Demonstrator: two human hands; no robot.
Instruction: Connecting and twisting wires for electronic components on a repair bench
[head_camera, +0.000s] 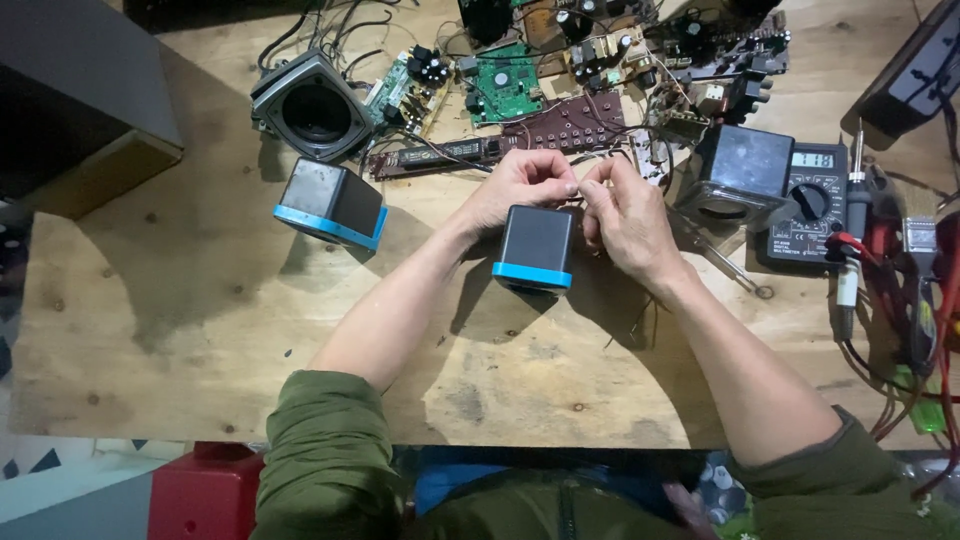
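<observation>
Centrally, on a bare plywood desk (200, 330) with knots and dark stains: one small cube speaker (536, 248), dark grey matt sides, bright blue band along its lower edge, standing midway along the desk's width, nearer the far edge than the near one. Left hand (518, 184) rests just behind and against the cube's top, its grip pressed together on a thin wire (590, 160); right hand (625, 215) sits beside the cube's right face, fingertips pinching the same wire close to the left hand's. A second cube of like make (331, 203), tilted, lies to the left, well apart. Behind it, a square speaker driver with black cone (313, 106). Along the far edge: green circuit board (505, 85), brown perforated board (565, 125), tangled leads. Toward the right edge: dark square speaker housing (738, 175), black multimeter with round dial (812, 200), red and black probe leads (890, 270).
</observation>
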